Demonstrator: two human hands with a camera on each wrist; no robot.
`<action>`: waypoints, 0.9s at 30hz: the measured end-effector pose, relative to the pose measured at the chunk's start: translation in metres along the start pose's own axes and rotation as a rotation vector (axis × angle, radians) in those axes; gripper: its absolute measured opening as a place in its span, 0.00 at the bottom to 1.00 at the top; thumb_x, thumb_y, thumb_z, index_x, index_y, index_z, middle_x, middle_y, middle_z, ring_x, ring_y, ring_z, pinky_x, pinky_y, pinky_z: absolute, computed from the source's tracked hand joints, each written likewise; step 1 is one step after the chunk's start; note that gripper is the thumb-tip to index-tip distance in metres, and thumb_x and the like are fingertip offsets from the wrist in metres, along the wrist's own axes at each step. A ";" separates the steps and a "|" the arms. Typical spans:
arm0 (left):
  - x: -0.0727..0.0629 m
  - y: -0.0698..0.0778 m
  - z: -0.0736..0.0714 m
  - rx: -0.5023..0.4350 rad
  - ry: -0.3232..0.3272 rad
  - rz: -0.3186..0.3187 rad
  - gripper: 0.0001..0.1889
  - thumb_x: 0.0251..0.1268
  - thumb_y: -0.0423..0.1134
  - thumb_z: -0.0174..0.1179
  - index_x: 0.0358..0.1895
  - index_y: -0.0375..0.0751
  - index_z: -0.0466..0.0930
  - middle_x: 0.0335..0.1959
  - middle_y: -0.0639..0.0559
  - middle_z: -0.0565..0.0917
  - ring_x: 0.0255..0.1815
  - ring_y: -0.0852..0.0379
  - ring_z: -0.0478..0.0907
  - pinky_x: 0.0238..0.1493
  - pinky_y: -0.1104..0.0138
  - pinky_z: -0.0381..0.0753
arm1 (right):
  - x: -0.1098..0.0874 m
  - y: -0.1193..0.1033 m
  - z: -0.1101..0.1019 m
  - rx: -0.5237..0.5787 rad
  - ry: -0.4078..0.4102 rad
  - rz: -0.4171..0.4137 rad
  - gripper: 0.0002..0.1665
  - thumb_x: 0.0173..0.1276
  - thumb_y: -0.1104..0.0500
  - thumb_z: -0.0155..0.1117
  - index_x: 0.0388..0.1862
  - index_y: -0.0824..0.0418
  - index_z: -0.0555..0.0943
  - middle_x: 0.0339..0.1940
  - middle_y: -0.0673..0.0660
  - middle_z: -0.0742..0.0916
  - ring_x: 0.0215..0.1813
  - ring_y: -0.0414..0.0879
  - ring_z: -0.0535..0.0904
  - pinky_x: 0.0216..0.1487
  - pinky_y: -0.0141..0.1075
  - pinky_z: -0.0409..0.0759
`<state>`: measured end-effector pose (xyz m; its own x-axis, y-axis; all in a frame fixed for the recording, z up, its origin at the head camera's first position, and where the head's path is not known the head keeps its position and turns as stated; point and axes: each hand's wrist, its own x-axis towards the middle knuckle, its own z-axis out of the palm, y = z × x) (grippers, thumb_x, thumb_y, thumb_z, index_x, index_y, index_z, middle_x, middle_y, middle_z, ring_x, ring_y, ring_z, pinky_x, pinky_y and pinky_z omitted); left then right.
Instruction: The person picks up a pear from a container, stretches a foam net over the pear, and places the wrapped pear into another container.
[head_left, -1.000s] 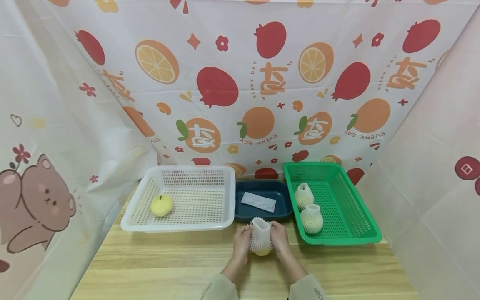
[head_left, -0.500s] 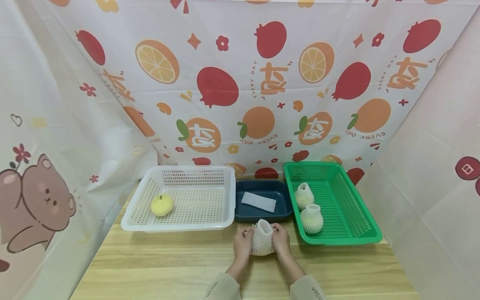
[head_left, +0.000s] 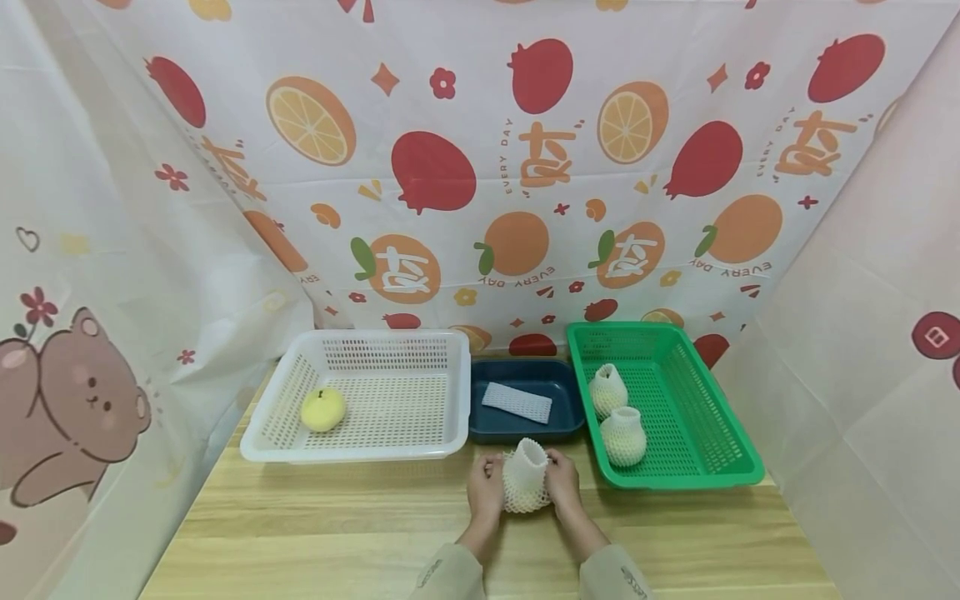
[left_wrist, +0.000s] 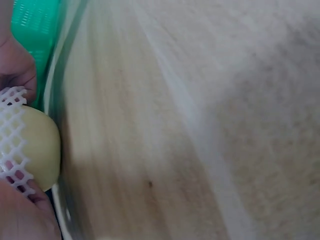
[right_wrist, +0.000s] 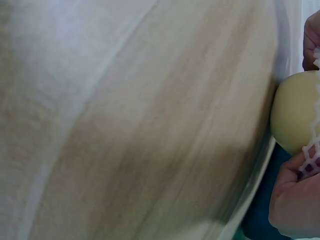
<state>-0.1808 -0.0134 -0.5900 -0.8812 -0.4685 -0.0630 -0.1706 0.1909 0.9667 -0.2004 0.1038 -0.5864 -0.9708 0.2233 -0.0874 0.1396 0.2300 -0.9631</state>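
Note:
Over the table's front middle, my left hand (head_left: 486, 490) and right hand (head_left: 562, 483) pinch the two sides of a white foam fruit net (head_left: 527, 475). Inside the net is a yellow apple (left_wrist: 42, 147), its lower part bare in both wrist views. The net's upper end stands up as an open tube above the fruit. In the right wrist view, the right fingers (right_wrist: 295, 167) hold the mesh edge against the apple's side. A second yellow apple (head_left: 323, 410) lies bare in the white basket (head_left: 397, 454).
A dark blue tray (head_left: 487, 433) behind the hands holds a flat foam net (head_left: 517, 402). The green basket (head_left: 697, 481) on the right contains two netted fruits (head_left: 624, 437), (head_left: 608, 392). A printed curtain (head_left: 465, 100) hangs behind the wooden table (head_left: 337, 533).
The net has come down further over the apple, covering the yellow bottom that showed below it in the head view. Both hands keep their hold and have shifted only slightly.

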 end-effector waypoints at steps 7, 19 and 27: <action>0.003 -0.009 -0.001 -0.009 0.007 -0.002 0.06 0.64 0.35 0.55 0.32 0.36 0.79 0.26 0.50 0.79 0.28 0.54 0.74 0.30 0.62 0.72 | 0.005 0.008 0.001 0.062 -0.046 0.066 0.12 0.63 0.64 0.56 0.37 0.74 0.80 0.29 0.57 0.83 0.32 0.44 0.75 0.35 0.38 0.73; 0.005 -0.020 -0.004 0.059 0.012 0.087 0.06 0.62 0.33 0.57 0.29 0.36 0.80 0.22 0.51 0.78 0.24 0.55 0.72 0.26 0.62 0.71 | 0.009 0.021 0.000 0.074 -0.122 0.148 0.20 0.68 0.60 0.53 0.49 0.77 0.76 0.41 0.64 0.83 0.46 0.56 0.76 0.47 0.46 0.74; 0.008 -0.024 -0.005 0.168 -0.010 0.134 0.05 0.61 0.33 0.58 0.29 0.38 0.81 0.22 0.54 0.77 0.22 0.57 0.70 0.24 0.63 0.70 | 0.011 0.024 0.000 0.050 -0.101 0.087 0.15 0.64 0.61 0.56 0.39 0.75 0.80 0.31 0.59 0.84 0.35 0.47 0.77 0.38 0.39 0.76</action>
<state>-0.1813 -0.0260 -0.6123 -0.9051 -0.4210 0.0600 -0.1221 0.3925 0.9116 -0.2076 0.1115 -0.6107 -0.9705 0.1435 -0.1939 0.2167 0.1655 -0.9621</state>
